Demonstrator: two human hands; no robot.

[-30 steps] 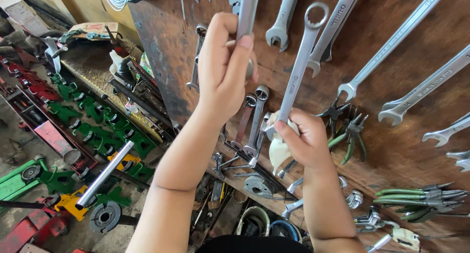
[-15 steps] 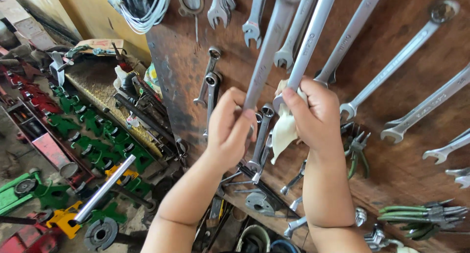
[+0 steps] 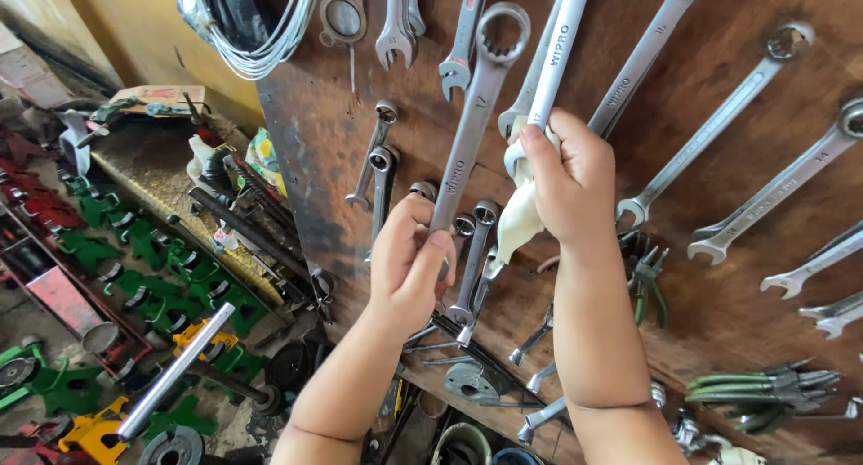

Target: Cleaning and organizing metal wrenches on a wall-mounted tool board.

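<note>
Wrenches (image 3: 471, 123) on the board (image 3: 719, 276), pliers (image 3: 764, 391) lower right, clamps (image 3: 144, 276) left.

Silver wrench (image 3: 475, 123), cream cloth (image 3: 517, 218), brown board (image 3: 719, 303)

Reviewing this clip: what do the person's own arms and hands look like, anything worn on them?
Both forearms are bare up to the frame's lower edge, with no sleeves in view. The left hand and right hand wear no gloves, and no rings, watch or bracelets show. Fingernails look short and unpainted.
</note>
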